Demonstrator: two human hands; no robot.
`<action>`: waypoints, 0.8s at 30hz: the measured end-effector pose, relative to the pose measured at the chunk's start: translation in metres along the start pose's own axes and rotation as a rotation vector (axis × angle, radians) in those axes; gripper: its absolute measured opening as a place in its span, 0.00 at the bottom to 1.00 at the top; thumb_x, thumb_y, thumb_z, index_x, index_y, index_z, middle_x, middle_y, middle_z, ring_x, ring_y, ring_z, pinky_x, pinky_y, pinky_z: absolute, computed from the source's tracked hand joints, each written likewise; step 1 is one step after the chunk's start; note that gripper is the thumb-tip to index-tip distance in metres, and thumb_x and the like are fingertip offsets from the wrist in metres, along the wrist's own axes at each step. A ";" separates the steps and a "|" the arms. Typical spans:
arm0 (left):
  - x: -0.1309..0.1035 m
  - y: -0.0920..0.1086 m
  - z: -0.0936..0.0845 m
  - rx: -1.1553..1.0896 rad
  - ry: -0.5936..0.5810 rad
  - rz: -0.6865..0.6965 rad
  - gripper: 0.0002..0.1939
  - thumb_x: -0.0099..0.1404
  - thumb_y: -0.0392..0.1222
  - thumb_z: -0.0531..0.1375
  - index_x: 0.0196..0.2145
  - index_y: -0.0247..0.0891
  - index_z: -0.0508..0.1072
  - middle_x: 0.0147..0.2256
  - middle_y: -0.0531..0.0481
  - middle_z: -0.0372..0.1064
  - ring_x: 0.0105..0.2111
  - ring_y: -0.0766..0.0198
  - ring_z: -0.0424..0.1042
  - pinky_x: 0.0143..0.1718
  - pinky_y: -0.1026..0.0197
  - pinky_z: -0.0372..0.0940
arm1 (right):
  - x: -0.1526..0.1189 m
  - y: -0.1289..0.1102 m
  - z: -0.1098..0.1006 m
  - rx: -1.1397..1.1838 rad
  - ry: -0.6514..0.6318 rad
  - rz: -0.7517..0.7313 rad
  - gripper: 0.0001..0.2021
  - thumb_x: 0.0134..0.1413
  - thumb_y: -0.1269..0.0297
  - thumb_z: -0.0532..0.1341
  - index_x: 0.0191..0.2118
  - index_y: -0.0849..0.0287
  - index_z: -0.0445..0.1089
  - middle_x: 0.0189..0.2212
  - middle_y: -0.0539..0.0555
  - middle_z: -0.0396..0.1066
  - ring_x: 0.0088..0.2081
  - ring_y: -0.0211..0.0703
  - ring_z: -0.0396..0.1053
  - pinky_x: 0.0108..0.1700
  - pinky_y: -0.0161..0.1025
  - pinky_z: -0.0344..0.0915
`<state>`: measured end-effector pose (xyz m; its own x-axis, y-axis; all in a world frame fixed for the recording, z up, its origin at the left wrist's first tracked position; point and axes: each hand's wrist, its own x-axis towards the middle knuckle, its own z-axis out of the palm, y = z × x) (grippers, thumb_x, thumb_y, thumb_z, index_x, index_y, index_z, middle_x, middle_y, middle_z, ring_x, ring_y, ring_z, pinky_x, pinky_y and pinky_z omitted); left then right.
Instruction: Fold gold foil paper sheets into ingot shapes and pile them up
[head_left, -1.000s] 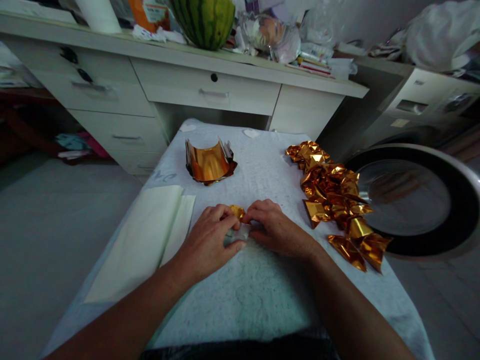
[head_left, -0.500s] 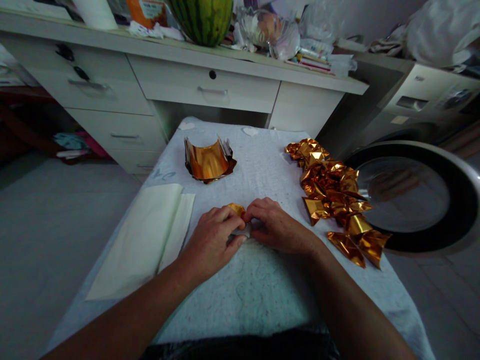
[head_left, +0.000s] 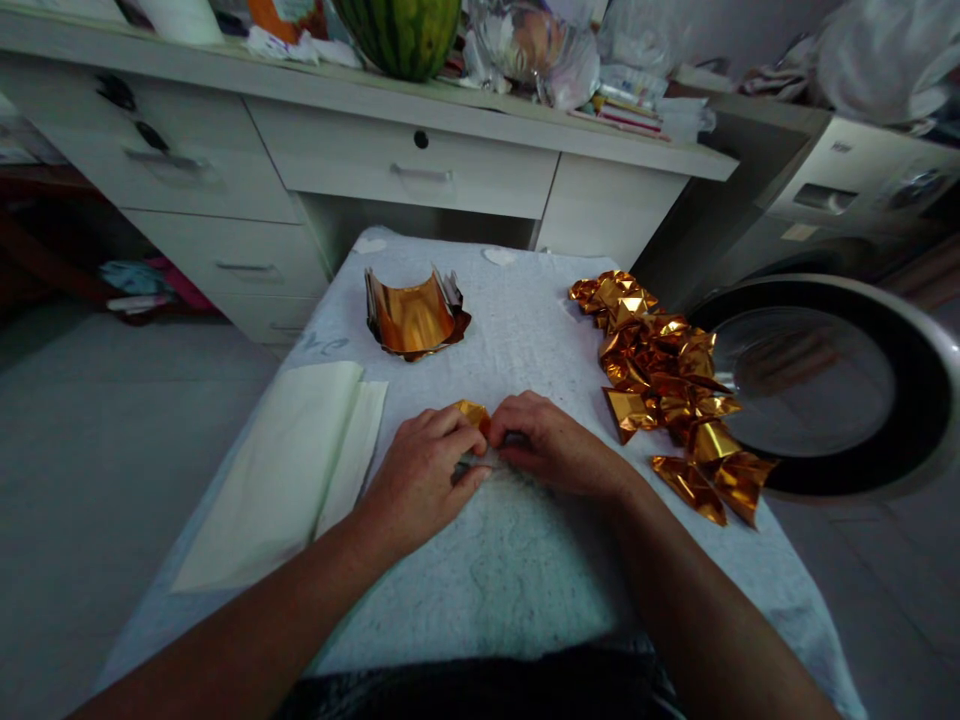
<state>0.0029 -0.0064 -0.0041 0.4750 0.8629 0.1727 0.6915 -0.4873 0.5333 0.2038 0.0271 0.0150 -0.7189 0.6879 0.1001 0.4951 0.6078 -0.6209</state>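
A small piece of gold foil paper (head_left: 472,412) with a pale underside lies mid-table, mostly covered by my fingers. My left hand (head_left: 431,460) holds its left part, thumb and fingers curled around it. On its right, my right hand (head_left: 547,440) pinches the edge, fingertips almost touching the left ones. Beyond my hands stands a curved stack of gold foil sheets (head_left: 416,318). To the right lies a heap of folded gold foil pieces (head_left: 660,375). Left of my left hand are pale folded paper sheets (head_left: 281,470).
A cloth-covered table (head_left: 487,590) carries everything. Behind it stands a white desk (head_left: 472,180) with drawers, bearing a watermelon (head_left: 401,35), plastic bags and books. At the right, a washing machine's open round door (head_left: 825,380) reaches close to the table edge.
The fingers have shifted slightly on the foil, and less of its pale underside shows between them. The whole view has tilted a little; the other things lie as before.
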 end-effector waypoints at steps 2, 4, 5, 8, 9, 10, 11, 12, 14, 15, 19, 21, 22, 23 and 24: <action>0.000 0.000 0.000 -0.004 -0.001 0.005 0.03 0.62 0.38 0.62 0.35 0.41 0.72 0.38 0.50 0.69 0.42 0.55 0.67 0.45 0.50 0.62 | 0.000 0.001 0.000 0.002 -0.009 -0.002 0.09 0.54 0.79 0.60 0.34 0.56 0.70 0.36 0.49 0.71 0.40 0.39 0.66 0.48 0.40 0.56; 0.000 0.000 0.000 -0.003 -0.008 0.021 0.01 0.63 0.38 0.61 0.34 0.41 0.73 0.37 0.50 0.69 0.41 0.56 0.67 0.44 0.50 0.63 | 0.000 0.002 0.000 -0.004 -0.015 0.002 0.09 0.54 0.79 0.60 0.35 0.57 0.71 0.36 0.50 0.71 0.40 0.39 0.66 0.48 0.40 0.57; 0.000 0.000 -0.001 -0.003 -0.013 0.028 0.02 0.63 0.38 0.61 0.34 0.42 0.74 0.37 0.50 0.69 0.41 0.56 0.67 0.44 0.51 0.63 | 0.000 0.002 0.000 -0.008 -0.015 0.006 0.08 0.54 0.79 0.61 0.35 0.57 0.71 0.36 0.50 0.71 0.40 0.39 0.66 0.48 0.40 0.57; 0.001 0.001 -0.002 -0.012 -0.014 0.037 0.04 0.64 0.37 0.59 0.32 0.42 0.74 0.36 0.50 0.69 0.39 0.58 0.68 0.43 0.52 0.63 | 0.000 0.004 0.002 -0.020 -0.002 0.011 0.07 0.55 0.77 0.62 0.34 0.57 0.71 0.36 0.51 0.71 0.41 0.39 0.66 0.47 0.39 0.57; 0.001 0.001 -0.002 -0.015 -0.012 0.034 0.05 0.64 0.36 0.59 0.32 0.41 0.74 0.35 0.51 0.68 0.39 0.58 0.68 0.43 0.52 0.63 | 0.000 0.004 0.002 -0.021 0.004 0.007 0.07 0.55 0.77 0.61 0.34 0.57 0.71 0.36 0.50 0.71 0.40 0.39 0.66 0.47 0.39 0.57; 0.001 0.001 -0.002 -0.016 -0.010 0.030 0.05 0.64 0.36 0.58 0.31 0.41 0.73 0.35 0.51 0.68 0.39 0.58 0.68 0.43 0.52 0.63 | 0.000 0.005 0.003 -0.019 0.012 0.002 0.07 0.56 0.77 0.61 0.34 0.57 0.71 0.36 0.50 0.71 0.40 0.39 0.66 0.47 0.39 0.57; 0.001 0.001 -0.001 -0.015 -0.006 0.025 0.05 0.64 0.36 0.58 0.30 0.41 0.73 0.35 0.50 0.68 0.39 0.58 0.67 0.43 0.51 0.63 | 0.000 0.005 0.004 -0.015 0.022 0.000 0.07 0.56 0.77 0.61 0.34 0.57 0.71 0.35 0.50 0.71 0.39 0.39 0.66 0.48 0.40 0.57; 0.001 0.001 0.000 -0.014 0.000 0.017 0.05 0.65 0.36 0.58 0.30 0.40 0.72 0.35 0.50 0.67 0.39 0.58 0.67 0.43 0.51 0.63 | 0.000 0.006 0.005 -0.011 0.033 0.002 0.07 0.56 0.76 0.60 0.34 0.57 0.70 0.35 0.49 0.71 0.39 0.39 0.66 0.48 0.40 0.57; 0.000 0.001 0.001 -0.024 0.028 -0.010 0.04 0.64 0.36 0.57 0.31 0.40 0.71 0.36 0.50 0.65 0.39 0.58 0.67 0.43 0.51 0.64 | 0.001 0.006 0.007 0.000 0.064 0.017 0.07 0.56 0.77 0.60 0.34 0.57 0.70 0.34 0.49 0.71 0.38 0.38 0.66 0.47 0.39 0.57; 0.000 0.000 0.002 -0.034 0.049 -0.029 0.03 0.64 0.36 0.57 0.32 0.40 0.71 0.37 0.50 0.64 0.40 0.59 0.67 0.43 0.51 0.65 | 0.001 0.006 0.008 0.005 0.078 0.025 0.07 0.55 0.77 0.60 0.34 0.57 0.70 0.33 0.49 0.71 0.38 0.38 0.66 0.46 0.39 0.57; 0.000 0.000 0.004 -0.061 0.111 -0.089 0.01 0.63 0.37 0.58 0.35 0.40 0.69 0.39 0.50 0.61 0.41 0.59 0.67 0.44 0.52 0.66 | 0.003 0.005 0.012 0.022 0.128 0.054 0.05 0.55 0.75 0.61 0.34 0.58 0.68 0.32 0.48 0.71 0.36 0.37 0.66 0.45 0.39 0.57; 0.001 0.000 0.004 -0.067 0.117 -0.101 0.01 0.63 0.36 0.58 0.33 0.39 0.69 0.38 0.50 0.61 0.41 0.59 0.67 0.45 0.52 0.66 | 0.004 0.004 0.013 0.022 0.139 0.081 0.05 0.55 0.75 0.61 0.35 0.58 0.68 0.32 0.48 0.71 0.36 0.37 0.65 0.45 0.39 0.56; 0.001 0.001 0.004 -0.070 0.116 -0.106 0.02 0.63 0.35 0.58 0.32 0.39 0.69 0.38 0.50 0.61 0.41 0.59 0.67 0.45 0.52 0.67 | 0.004 0.004 0.013 0.020 0.139 0.096 0.06 0.54 0.76 0.61 0.36 0.58 0.68 0.32 0.48 0.72 0.36 0.37 0.65 0.44 0.39 0.56; 0.002 0.002 0.003 -0.070 0.113 -0.110 0.03 0.63 0.35 0.57 0.31 0.39 0.69 0.37 0.50 0.60 0.41 0.59 0.67 0.45 0.52 0.67 | 0.004 0.003 0.013 0.018 0.134 0.109 0.06 0.54 0.76 0.61 0.36 0.58 0.67 0.32 0.48 0.72 0.36 0.37 0.65 0.45 0.39 0.56; 0.002 0.002 0.003 -0.067 0.110 -0.115 0.04 0.63 0.34 0.57 0.30 0.38 0.69 0.37 0.49 0.61 0.40 0.59 0.67 0.45 0.52 0.67 | 0.004 0.003 0.014 0.016 0.129 0.121 0.07 0.54 0.77 0.61 0.37 0.58 0.67 0.33 0.48 0.72 0.36 0.37 0.65 0.45 0.39 0.56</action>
<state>0.0071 -0.0062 -0.0051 0.3298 0.9238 0.1945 0.6984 -0.3774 0.6081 0.1956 0.0260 0.0033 -0.5854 0.8014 0.1224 0.5654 0.5118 -0.6469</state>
